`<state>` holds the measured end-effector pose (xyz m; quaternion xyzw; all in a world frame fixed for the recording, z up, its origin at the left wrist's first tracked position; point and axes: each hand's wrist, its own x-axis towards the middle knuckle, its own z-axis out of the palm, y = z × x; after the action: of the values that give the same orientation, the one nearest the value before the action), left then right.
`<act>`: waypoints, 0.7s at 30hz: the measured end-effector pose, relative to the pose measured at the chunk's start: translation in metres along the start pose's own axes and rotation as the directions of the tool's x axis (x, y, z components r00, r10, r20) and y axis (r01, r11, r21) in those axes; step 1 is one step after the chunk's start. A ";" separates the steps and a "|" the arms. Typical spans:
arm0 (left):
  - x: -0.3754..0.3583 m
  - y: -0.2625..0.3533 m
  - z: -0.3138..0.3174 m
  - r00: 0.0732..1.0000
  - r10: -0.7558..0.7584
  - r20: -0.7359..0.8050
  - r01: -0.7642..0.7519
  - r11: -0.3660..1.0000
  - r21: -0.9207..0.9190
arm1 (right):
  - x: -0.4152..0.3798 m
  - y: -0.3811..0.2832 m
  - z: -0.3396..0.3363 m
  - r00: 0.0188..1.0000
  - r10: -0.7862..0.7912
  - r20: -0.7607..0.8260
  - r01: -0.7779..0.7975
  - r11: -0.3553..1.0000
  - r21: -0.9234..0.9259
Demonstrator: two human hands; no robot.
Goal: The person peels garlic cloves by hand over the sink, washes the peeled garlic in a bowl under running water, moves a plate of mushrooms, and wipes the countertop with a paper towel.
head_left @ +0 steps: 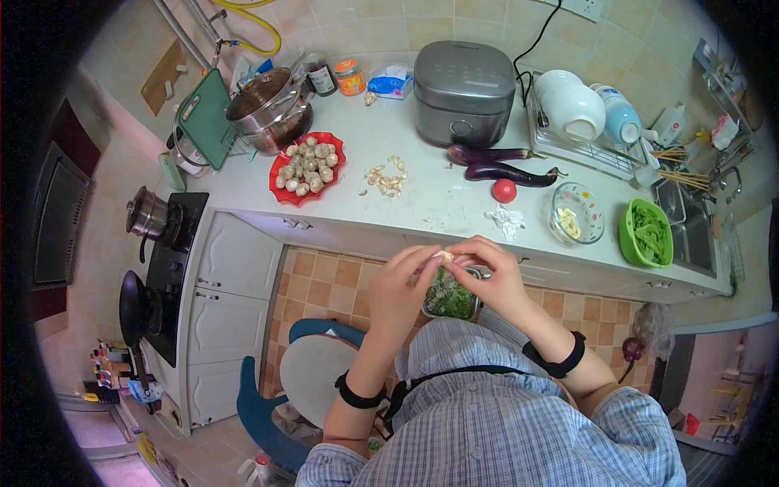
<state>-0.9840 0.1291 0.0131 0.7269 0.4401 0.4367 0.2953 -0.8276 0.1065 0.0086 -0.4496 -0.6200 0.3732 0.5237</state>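
A garlic clove is pinched between the fingertips of my left hand and my right hand, in front of the counter's edge. Both hands are closed on it, thumbs and forefingers meeting. Behind them on the counter lie loose unpeeled garlic cloves. White garlic skins are heaped to the right of these. Peeled cloves rest in a glass bowl. A red dish holds several garlic bulbs. Below my hands, partly hidden, is a container of chopped greens.
A rice cooker stands at the back, with two eggplants and a tomato before it. A green basket of leafy greens sits near the sink. A pot and a stove are left; a chair stands below.
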 end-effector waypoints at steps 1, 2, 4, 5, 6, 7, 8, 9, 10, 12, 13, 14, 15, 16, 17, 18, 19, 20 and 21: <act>-0.001 -0.002 0.001 1.000 0.017 -0.008 -0.017 1.000 0.014 | 0.001 -0.002 -0.001 0.999 -0.030 0.010 0.031 0.997 -0.075; -0.001 -0.003 0.001 0.999 0.034 -0.016 -0.033 0.999 0.028 | 0.001 -0.002 -0.001 0.999 -0.030 0.009 0.031 0.997 -0.075; -0.002 0.002 0.001 0.999 -0.046 0.000 0.046 0.996 -0.071 | 0.001 -0.002 -0.001 0.991 -0.130 -0.010 0.126 0.974 -0.189; -0.002 0.004 0.001 0.992 -0.125 0.024 0.127 0.977 -0.169 | 0.001 -0.001 -0.001 0.992 -0.130 -0.010 0.125 0.974 -0.189; -0.003 0.003 0.001 0.992 -0.125 0.024 0.127 0.977 -0.169 | 0.001 -0.001 -0.001 0.987 -0.162 -0.006 0.157 0.962 -0.224; -0.003 0.002 0.002 0.992 -0.124 0.018 0.125 0.973 -0.196 | 0.001 0.000 -0.001 0.981 -0.195 0.000 0.188 0.947 -0.259; -0.003 0.002 0.002 0.992 -0.122 0.013 0.122 0.967 -0.224 | 0.001 -0.001 -0.001 0.981 -0.194 0.000 0.188 0.947 -0.259; -0.004 0.002 0.003 0.992 -0.122 0.013 0.122 0.967 -0.224 | 0.000 -0.002 0.000 0.981 -0.195 -0.001 0.189 0.949 -0.252; -0.004 0.003 0.003 0.988 -0.151 0.021 0.151 0.957 -0.249 | 0.000 -0.002 0.000 0.980 -0.197 -0.002 0.190 0.951 -0.244; -0.004 0.002 0.003 0.983 -0.181 0.028 0.181 0.944 -0.275 | 0.000 -0.001 0.001 0.983 -0.183 -0.009 0.177 0.964 -0.200; -0.003 -0.001 0.003 0.974 -0.226 0.031 0.224 0.922 -0.315 | 0.000 0.001 0.002 0.986 -0.168 -0.018 0.164 0.974 -0.156; -0.002 -0.005 0.003 0.962 -0.270 0.035 0.265 0.896 -0.356 | 0.000 0.001 0.002 0.986 -0.168 -0.016 0.164 0.974 -0.158; 0.000 -0.007 0.003 0.962 -0.271 0.033 0.264 0.895 -0.359 | 0.000 0.002 0.003 0.990 -0.138 -0.042 0.131 0.983 -0.126; 0.003 -0.011 0.002 0.987 -0.156 -0.031 0.146 0.966 -0.213 | -0.001 0.002 0.003 0.992 -0.105 -0.064 0.099 0.991 -0.094; 0.003 -0.014 0.002 0.996 -0.035 -0.078 0.031 0.998 -0.055 | -0.002 0.003 0.002 0.993 -0.103 -0.056 0.097 0.991 -0.097; 0.003 -0.017 0.001 0.995 -0.041 -0.086 0.036 0.998 -0.059 | -0.003 0.005 -0.001 0.995 -0.088 -0.047 0.080 0.987 -0.136; 0.003 -0.020 0.000 0.995 0.085 -0.048 -0.081 0.993 0.084 | -0.003 0.006 -0.002 0.997 -0.072 -0.038 0.065 0.982 -0.175; 0.002 -0.023 0.000 0.980 0.200 0.009 -0.197 0.956 0.219 | -0.004 0.008 -0.002 0.997 -0.069 -0.026 0.063 0.982 -0.178; 0.001 -0.023 0.002 0.982 0.189 -0.001 -0.185 0.959 0.215 | -0.005 0.010 -0.002 0.998 -0.052 -0.035 0.045 0.981 -0.187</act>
<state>-0.9909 0.1394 -0.0059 0.7880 0.4171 0.4205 0.1679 -0.8238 0.1047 -0.0016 -0.4885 -0.6523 0.2917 0.5007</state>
